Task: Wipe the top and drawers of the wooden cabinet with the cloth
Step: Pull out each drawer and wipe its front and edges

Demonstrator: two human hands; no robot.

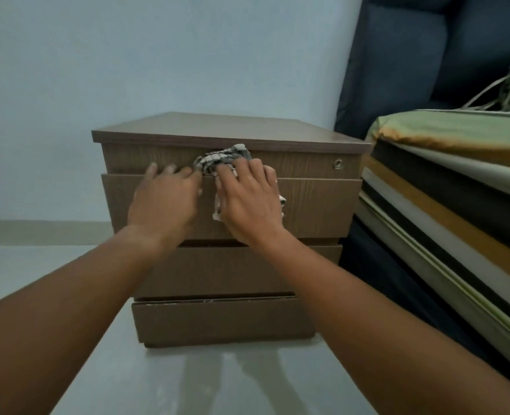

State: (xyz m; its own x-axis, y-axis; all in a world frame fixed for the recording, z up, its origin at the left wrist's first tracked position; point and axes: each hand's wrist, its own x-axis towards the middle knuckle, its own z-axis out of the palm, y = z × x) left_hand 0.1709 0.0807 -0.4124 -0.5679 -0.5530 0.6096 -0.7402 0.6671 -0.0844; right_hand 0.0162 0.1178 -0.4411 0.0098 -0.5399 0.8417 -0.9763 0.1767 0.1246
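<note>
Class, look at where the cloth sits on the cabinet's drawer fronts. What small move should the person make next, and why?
Probably slide the right hand and its cloth sideways toward the keyhole. The cloth is bunched mid-front at the top drawer, so that drawer's right stretch looks unwiped, while the left hand rests flat beside it.

we see the wooden cabinet (229,187) standing on the floor (23,274), its back near the wall (128,55). both our hands are on its front: the left hand (165,202) on the upper edge of the second drawer (316,205), the right hand (249,202) just beside it, pressing the cloth (217,161) against the drawer fronts. a keyhole (337,163) sits at the right end of the top drawer. right of the cabinet lies a stack of mattresses (445,187).
</note>
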